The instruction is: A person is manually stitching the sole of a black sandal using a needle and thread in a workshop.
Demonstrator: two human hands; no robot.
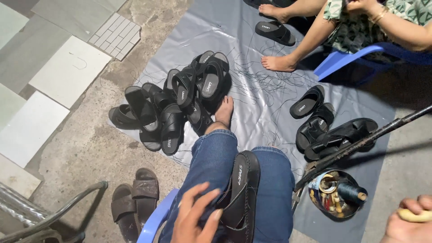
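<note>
Sandal (240, 198) on lap; sandal pile (173, 108) ahead-left; tin (335, 195) right of knees.

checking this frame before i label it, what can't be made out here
- Right hand: head view, cut off by the bottom-right corner; the pale object it grips shows only in part.
- Left hand: blurred, fingers on the black sandal on the lap; wrist cut off below.
- Round tin by the dark rod: contents too small to tell, apart from a thread spool.
- Sandal pile: overlaps hide the count.
- Other person: cut off at the top edge.
</note>
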